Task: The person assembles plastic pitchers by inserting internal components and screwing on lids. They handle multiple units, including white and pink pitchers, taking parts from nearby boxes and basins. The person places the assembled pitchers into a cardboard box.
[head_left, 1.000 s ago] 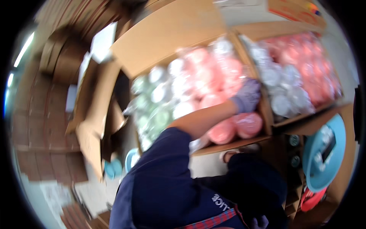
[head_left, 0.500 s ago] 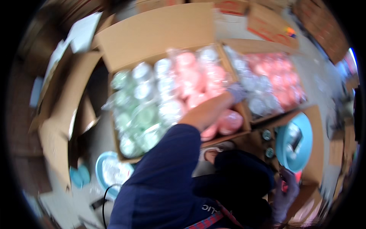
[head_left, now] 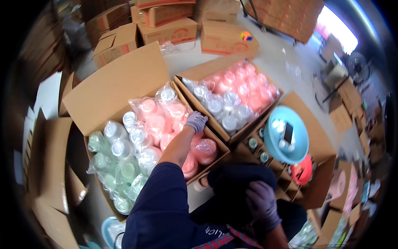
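Note:
My left hand, in a pale grey-purple glove, reaches over the open carton to its right side. Its fingers bend down onto bagged pink plastic containers; what they grip, if anything, is hidden. Beside these, the same carton holds clear bagged containers and pale green ones. My right hand, also gloved, hovers over my dark-clothed leg with loosely bent fingers, and nothing shows in it. Beyond it, a light blue basin with a dark phone-like object inside rests on a divided carton.
A second open carton of clear and pink containers adjoins mine. A red round item sits by the basin. Closed cartons stand at the back, one bearing a colourful cube. At far right stands a fan.
My view has swung right. My right hand has left the blue basin's edge and come in over my leg. My left hand stays at the carton's right side, by the pink containers.

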A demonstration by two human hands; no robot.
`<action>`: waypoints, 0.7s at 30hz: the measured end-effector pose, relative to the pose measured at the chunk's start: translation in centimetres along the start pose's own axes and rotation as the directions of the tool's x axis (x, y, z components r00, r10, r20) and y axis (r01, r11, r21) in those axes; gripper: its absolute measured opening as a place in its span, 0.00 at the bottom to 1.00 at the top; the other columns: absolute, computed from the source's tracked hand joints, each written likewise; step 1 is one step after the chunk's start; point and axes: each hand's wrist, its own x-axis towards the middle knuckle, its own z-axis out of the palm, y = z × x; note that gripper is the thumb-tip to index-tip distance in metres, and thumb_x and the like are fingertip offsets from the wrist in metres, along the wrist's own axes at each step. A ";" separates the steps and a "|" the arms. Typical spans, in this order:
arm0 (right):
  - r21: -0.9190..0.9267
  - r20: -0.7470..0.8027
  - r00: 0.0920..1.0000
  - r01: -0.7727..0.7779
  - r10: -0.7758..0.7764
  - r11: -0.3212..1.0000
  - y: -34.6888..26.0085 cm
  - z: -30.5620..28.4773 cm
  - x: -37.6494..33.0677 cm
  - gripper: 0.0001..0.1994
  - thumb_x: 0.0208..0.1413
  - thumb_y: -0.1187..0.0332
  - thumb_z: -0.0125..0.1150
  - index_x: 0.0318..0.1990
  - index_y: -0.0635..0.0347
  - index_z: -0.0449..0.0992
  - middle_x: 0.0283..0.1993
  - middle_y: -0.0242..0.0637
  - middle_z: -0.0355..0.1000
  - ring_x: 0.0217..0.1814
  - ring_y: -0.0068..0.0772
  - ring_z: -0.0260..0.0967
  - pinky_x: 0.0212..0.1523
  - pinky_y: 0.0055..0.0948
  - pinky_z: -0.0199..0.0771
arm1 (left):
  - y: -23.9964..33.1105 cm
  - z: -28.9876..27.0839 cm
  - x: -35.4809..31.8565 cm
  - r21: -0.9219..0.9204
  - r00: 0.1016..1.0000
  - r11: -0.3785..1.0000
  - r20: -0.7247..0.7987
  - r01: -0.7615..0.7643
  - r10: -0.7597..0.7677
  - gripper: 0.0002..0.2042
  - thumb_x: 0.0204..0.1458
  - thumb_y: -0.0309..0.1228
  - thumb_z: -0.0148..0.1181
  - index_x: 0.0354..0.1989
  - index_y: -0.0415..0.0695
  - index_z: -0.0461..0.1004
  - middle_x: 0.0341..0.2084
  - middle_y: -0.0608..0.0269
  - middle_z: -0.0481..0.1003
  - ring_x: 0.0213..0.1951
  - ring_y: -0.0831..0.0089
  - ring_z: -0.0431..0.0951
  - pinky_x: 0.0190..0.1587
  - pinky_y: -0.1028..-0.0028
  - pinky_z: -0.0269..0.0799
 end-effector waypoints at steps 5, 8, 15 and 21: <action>0.038 -0.088 0.986 -0.140 0.143 0.989 6.5 -4.9 -0.6 0.13 0.44 0.75 0.65 0.41 0.62 0.78 0.50 0.44 0.74 0.54 0.53 0.71 0.56 0.46 0.71 | -3.5 1.4 -4.0 -0.017 0.998 0.998 -0.030 0.061 -0.062 0.06 0.47 0.31 0.55 0.34 0.49 0.74 0.32 0.54 0.78 0.43 0.54 0.75 0.52 0.58 0.67; -0.032 -0.149 0.952 -0.275 0.267 0.961 6.9 -5.4 -4.7 0.11 0.44 0.75 0.64 0.39 0.62 0.78 0.47 0.44 0.75 0.52 0.51 0.72 0.54 0.45 0.71 | -5.7 3.3 -7.4 -0.004 0.992 0.999 -0.116 0.051 -0.051 0.07 0.45 0.34 0.59 0.33 0.50 0.74 0.30 0.54 0.78 0.42 0.54 0.75 0.51 0.57 0.67; -0.019 -0.155 0.913 -0.385 0.378 0.923 7.0 -4.3 -9.6 0.11 0.46 0.75 0.64 0.40 0.62 0.78 0.45 0.44 0.76 0.49 0.52 0.73 0.52 0.43 0.72 | -13.4 4.1 -22.1 0.029 0.994 0.994 -0.002 0.105 -0.105 0.05 0.46 0.30 0.58 0.32 0.51 0.76 0.31 0.57 0.79 0.44 0.60 0.77 0.62 0.62 0.63; 0.070 -0.176 0.816 -0.547 0.551 0.834 6.9 -2.8 -16.2 0.10 0.48 0.77 0.63 0.40 0.62 0.78 0.44 0.44 0.76 0.47 0.51 0.73 0.50 0.41 0.73 | -7.8 -1.3 -16.0 0.294 0.758 0.863 0.416 0.411 -0.503 0.14 0.55 0.34 0.50 0.44 0.49 0.81 0.44 0.53 0.81 0.52 0.59 0.79 0.55 0.59 0.70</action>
